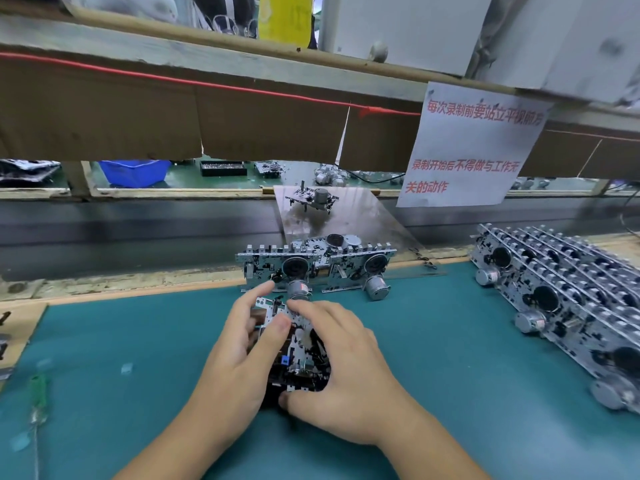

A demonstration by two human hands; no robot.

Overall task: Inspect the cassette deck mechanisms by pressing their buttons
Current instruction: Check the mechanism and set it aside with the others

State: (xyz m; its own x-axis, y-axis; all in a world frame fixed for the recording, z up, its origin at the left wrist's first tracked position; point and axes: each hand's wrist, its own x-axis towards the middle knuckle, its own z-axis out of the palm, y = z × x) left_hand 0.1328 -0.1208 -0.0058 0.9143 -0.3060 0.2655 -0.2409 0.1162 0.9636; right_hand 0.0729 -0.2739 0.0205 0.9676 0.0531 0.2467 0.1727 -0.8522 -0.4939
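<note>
A cassette deck mechanism [294, 351] sits low in the centre of the frame on the green desk [450, 341], held between both hands. The left hand [239, 355] curls its grip around the left side, thumb laid across the top; the right hand [346, 368] grips the right side, fingers bent over the top and thumb under the near edge. Just beyond stand two joined mechanisms [315, 268]; a stacked row of mechanisms [561, 299] fills the right edge, a paper notice [471, 143] hangs upper right
</note>
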